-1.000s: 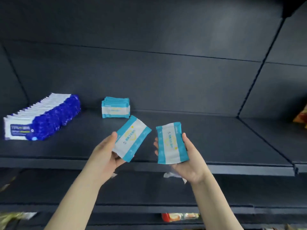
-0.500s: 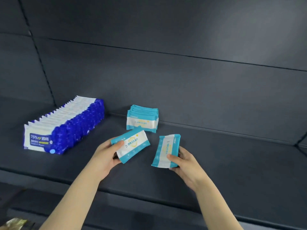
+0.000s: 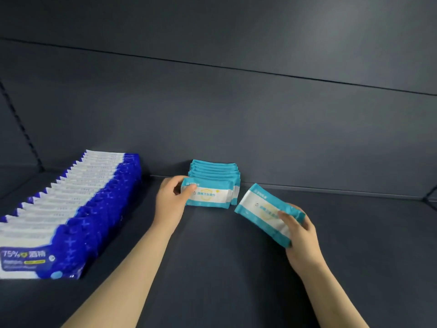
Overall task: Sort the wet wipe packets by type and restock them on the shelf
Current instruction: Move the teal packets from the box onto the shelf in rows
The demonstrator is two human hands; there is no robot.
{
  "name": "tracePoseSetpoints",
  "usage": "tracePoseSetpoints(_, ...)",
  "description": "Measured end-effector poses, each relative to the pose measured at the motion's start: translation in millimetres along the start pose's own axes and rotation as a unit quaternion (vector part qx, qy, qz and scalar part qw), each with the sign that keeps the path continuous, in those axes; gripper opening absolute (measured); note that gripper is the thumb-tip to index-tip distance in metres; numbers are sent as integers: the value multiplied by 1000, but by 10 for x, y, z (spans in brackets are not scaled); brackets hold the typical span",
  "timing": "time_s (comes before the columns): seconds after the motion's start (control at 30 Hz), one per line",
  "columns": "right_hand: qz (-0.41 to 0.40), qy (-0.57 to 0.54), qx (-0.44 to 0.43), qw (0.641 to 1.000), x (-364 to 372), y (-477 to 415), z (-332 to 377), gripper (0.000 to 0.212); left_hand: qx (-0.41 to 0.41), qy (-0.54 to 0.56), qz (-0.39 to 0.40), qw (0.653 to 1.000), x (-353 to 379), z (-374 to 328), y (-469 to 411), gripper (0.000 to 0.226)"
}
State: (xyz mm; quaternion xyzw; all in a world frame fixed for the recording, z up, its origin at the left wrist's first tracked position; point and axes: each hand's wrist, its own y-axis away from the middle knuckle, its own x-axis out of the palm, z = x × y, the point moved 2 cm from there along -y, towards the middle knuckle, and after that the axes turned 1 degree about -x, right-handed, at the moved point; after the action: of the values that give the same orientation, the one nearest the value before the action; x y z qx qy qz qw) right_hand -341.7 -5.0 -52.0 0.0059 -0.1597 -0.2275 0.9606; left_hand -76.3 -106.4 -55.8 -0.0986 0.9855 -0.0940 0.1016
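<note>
Dark shelf [image 3: 354, 245] fills the view, back panel [image 3: 260, 126] behind it. At 9 o'clock from centre, the long row of blue-and-white packets [image 3: 94, 209] stands on edge, running front to back. The teal row [image 3: 214, 170] sits against the panel. The left hand [image 3: 170, 200], thumb over the face and fingers curled behind, holds a teal packet [image 3: 210, 196] upright, touching that row's front. At 4 o'clock from the row, the right hand [image 3: 302, 242] grips a second teal packet [image 3: 262, 209], tilted, apart from the row.
</note>
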Motion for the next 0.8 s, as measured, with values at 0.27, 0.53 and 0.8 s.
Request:
tracePoseSetpoints(0.27, 88, 127, -61, 986, 513, 76, -135, 17, -1, 46, 19, 999, 7, 19, -44, 9)
tracePoseSetpoints(0.53, -5, 402, -229, 887, 993, -146, -364, 36, -23, 24, 50, 998, -204, -30, -8, 16)
tracePoseSetpoints(0.8, -33, 375, -235, 896, 958, -157, -403, 34, 9, -79, 112, 991, -133, 19, 14, 39)
